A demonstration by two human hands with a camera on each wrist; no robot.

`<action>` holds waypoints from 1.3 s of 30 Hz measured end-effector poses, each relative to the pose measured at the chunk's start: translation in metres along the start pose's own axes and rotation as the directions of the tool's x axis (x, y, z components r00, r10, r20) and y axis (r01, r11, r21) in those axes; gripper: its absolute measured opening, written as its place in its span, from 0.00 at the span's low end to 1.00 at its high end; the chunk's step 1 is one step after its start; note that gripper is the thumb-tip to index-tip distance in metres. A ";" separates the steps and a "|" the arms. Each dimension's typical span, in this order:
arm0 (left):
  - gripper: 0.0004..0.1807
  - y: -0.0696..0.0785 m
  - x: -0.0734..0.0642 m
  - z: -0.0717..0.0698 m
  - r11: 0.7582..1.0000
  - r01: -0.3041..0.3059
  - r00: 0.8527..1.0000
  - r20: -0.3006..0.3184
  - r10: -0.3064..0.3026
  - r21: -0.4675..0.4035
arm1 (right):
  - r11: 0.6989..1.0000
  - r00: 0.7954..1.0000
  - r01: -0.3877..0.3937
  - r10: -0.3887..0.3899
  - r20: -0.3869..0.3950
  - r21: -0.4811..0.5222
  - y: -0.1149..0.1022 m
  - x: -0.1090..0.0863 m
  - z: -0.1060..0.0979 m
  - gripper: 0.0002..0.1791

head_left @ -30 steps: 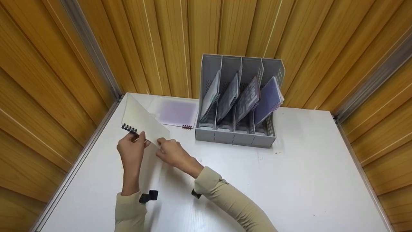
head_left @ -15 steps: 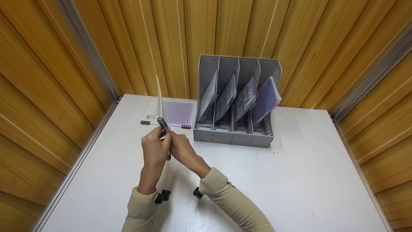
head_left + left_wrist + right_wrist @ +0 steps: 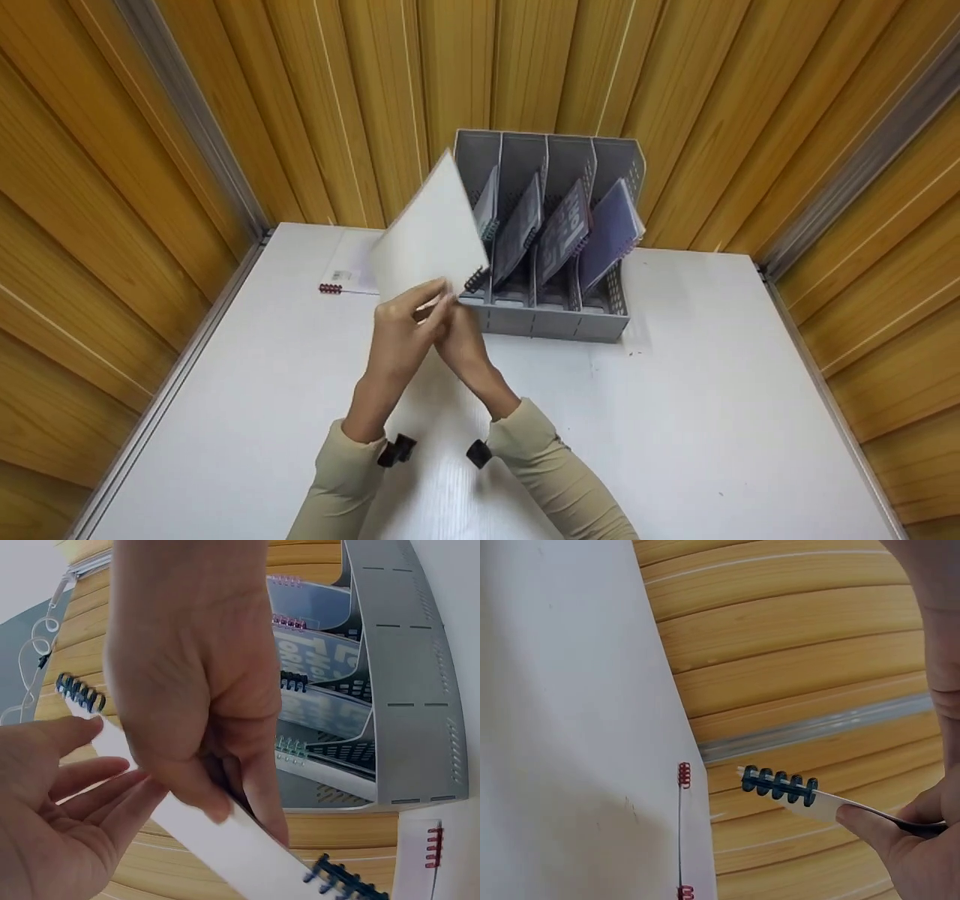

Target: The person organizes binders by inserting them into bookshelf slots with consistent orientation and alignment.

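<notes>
A white ring-bound notebook (image 3: 435, 232) with dark rings is raised and tilted in front of the grey file organizer (image 3: 577, 326). My right hand (image 3: 466, 349) pinches its bound edge between thumb and fingers; the right wrist view shows this hand (image 3: 922, 847) close to one set of dark rings (image 3: 778, 785). My left hand (image 3: 401, 330) is against the same edge from the left. In the left wrist view the left hand's (image 3: 75, 802) fingers are fairly straight and spread, with tips at the notebook's edge; how firmly they touch is unclear.
Several ring-bound notebooks stand leaning in the organizer's compartments, including a purple one (image 3: 611, 229) at right. Behind the held notebook, a translucent notebook with red rings (image 3: 330, 289) lies on the white table (image 3: 675, 405), partly hidden. Wood-pattern walls (image 3: 360, 112) enclose the table.
Both hands have carried the notebook rightward, from above the red-ringed notebook to the organizer's left part. It has turned from edge-on to show its white face. My right hand has shifted along its bound edge.
</notes>
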State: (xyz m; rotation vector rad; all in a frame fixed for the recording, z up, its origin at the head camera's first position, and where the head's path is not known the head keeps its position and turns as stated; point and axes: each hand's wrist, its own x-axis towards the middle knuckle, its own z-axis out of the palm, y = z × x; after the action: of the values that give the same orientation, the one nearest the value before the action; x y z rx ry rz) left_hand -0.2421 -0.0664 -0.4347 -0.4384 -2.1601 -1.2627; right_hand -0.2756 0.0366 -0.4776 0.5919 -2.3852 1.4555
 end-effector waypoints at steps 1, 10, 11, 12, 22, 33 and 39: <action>0.14 -0.001 0.001 0.000 0.999 0.013 1.000 0.006 -0.012 -0.034 | 0.999 0.999 -0.030 0.031 -0.015 0.044 0.001 0.000 -0.002 0.08; 0.11 -0.044 0.005 0.005 0.986 0.147 0.972 -0.172 -0.158 -0.072 | 0.979 0.974 -0.198 0.201 -0.107 0.044 0.005 -0.006 -0.032 0.09; 0.11 -0.051 0.004 0.007 0.981 0.179 0.965 -0.181 -0.190 -0.078 | 0.979 0.972 -0.202 0.205 -0.118 0.038 0.006 -0.008 -0.036 0.09; 0.11 -0.058 0.003 0.008 0.974 0.210 0.957 -0.185 -0.223 -0.086 | 0.977 0.970 -0.208 0.212 -0.121 0.038 0.006 -0.009 -0.039 0.10; 0.14 -0.088 -0.003 0.039 0.895 0.434 0.897 -0.040 -0.440 -0.101 | 0.949 0.937 -0.311 0.317 -0.145 0.058 0.016 -0.022 -0.074 0.18; 0.20 -0.114 0.014 0.093 0.858 0.514 0.852 0.120 -0.510 -0.003 | 0.915 0.893 -0.401 0.401 -0.202 0.044 0.028 -0.036 -0.112 0.16; 0.15 -0.116 0.023 0.103 0.852 0.522 0.845 0.113 -0.522 0.028 | 0.895 0.867 -0.442 0.445 -0.227 0.065 0.034 -0.044 -0.126 0.16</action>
State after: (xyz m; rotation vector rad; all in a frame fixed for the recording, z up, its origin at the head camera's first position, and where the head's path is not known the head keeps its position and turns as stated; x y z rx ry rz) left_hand -0.3569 -0.0341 -0.5368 0.1005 -2.4755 -1.5558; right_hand -0.2500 0.1721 -0.4669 -0.1481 -2.4161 1.6045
